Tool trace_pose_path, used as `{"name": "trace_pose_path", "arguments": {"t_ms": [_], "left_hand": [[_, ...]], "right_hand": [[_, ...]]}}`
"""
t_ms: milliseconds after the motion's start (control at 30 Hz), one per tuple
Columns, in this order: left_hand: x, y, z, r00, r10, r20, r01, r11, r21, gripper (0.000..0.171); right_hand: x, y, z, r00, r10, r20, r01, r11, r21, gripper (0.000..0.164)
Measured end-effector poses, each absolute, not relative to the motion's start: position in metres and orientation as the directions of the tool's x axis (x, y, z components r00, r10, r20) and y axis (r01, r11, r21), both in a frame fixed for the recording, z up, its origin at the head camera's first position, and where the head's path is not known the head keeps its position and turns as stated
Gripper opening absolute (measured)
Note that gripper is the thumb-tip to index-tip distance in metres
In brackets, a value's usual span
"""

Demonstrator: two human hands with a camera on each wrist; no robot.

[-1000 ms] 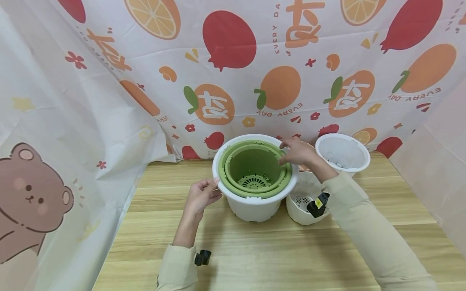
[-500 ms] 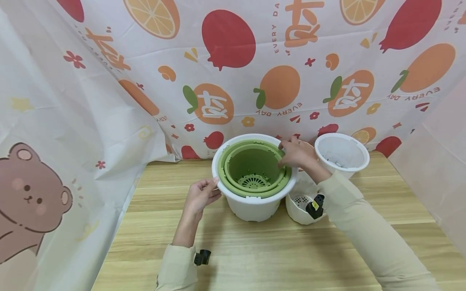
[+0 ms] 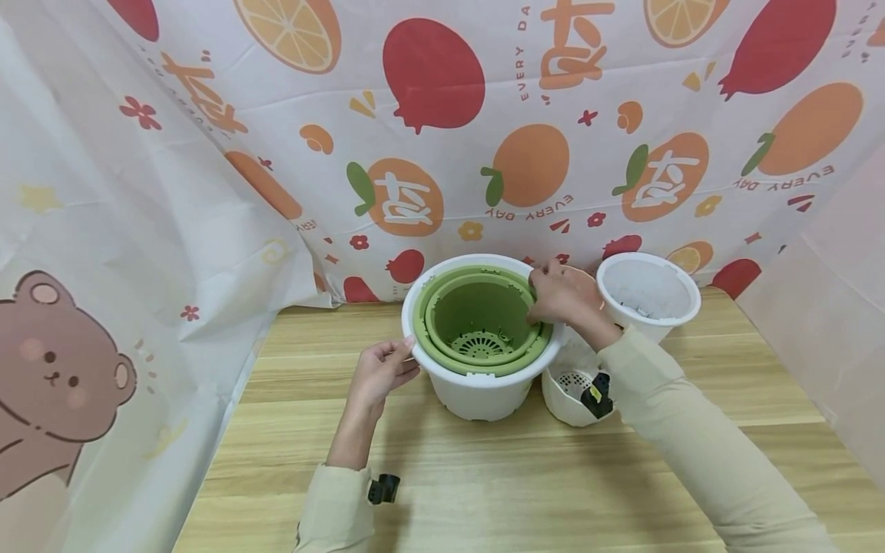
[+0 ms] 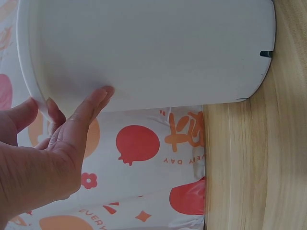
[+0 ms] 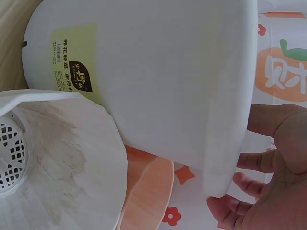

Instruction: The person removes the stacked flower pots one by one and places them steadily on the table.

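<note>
A large white flowerpot (image 3: pixel 477 395) stands on the table with two green flowerpots nested inside it. My left hand (image 3: pixel 379 372) pinches its rim at the left, thumb on top; in the left wrist view a fingertip touches the outer wall. My right hand (image 3: pixel 558 294) reaches over the rim from the right, its fingers curled at the edge of the inner green flowerpot (image 3: pixel 477 307), which has a slotted bottom. The outer green flowerpot (image 3: pixel 449 359) shows as a ring around it. In the right wrist view, the white rim hides some right fingertips.
Right of the large pot stands a cream pot (image 3: pixel 567 411) with a perforated bottom, partly under my right forearm. An orange pot (image 5: pixel 144 191) is behind it. A white pot (image 3: pixel 648 288) stands farther right. Printed cloth (image 3: pixel 512 223) hangs close behind the pots.
My right hand has shifted slightly left and toward me at the inner green flowerpot's edge. The left hand keeps its hold on the white rim, and the pots look unmoved.
</note>
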State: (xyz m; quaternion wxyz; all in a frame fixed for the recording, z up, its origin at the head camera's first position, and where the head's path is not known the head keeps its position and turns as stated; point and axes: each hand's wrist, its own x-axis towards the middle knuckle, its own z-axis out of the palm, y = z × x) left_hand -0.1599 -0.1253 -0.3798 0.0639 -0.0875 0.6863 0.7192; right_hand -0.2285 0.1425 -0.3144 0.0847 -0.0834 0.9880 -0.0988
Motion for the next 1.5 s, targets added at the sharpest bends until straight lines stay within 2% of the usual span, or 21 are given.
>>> {"name": "trace_pose_path", "arguments": {"t_ms": [367,633,800,967,1133,1367,1500], "left_hand": [[-0.1599,-0.1253,-0.3799,-0.976,-0.032,-0.214,-0.212,-0.051,0.976,0.027],[-0.1607,-0.1241,-0.3810,-0.975,-0.039,-0.220,-0.217,-0.065,0.974,0.021],[-0.1601,-0.1245,-0.3808,-0.976,-0.035,-0.215,-0.212,-0.065,0.975,0.022],[-0.1596,-0.1246,-0.3806,-0.976,-0.036,-0.215,-0.212,-0.062,0.975,0.024],[-0.1591,-0.1247,-0.3803,-0.976,-0.036,-0.213,-0.211,-0.063,0.976,0.025],[-0.1589,-0.1240,-0.3789,-0.976,-0.036,-0.213,-0.210,-0.060,0.976,0.024],[-0.1592,-0.1239,-0.3786,-0.977,-0.034,-0.212,-0.210,-0.060,0.976,0.023]], "right_hand": [[-0.2300,0.1413,-0.3148,-0.972,-0.181,-0.148,-0.152,0.971,-0.187,0.067],[-0.2300,0.1364,-0.3175,-0.973,-0.168,-0.159,-0.128,0.963,-0.237,0.076],[-0.2287,0.1362,-0.3174,-0.979,-0.145,-0.145,-0.124,0.982,-0.145,0.083],[-0.2289,0.1364,-0.3181,-0.981,-0.136,-0.140,-0.123,0.988,-0.098,0.082],[-0.2297,0.1359,-0.3189,-0.977,-0.154,-0.147,-0.134,0.981,-0.138,0.082],[-0.2305,0.1362,-0.3206,-0.979,-0.144,-0.147,-0.124,0.983,-0.136,0.081],[-0.2314,0.1358,-0.3218,-0.975,-0.156,-0.157,-0.123,0.972,-0.202,0.078]]}}
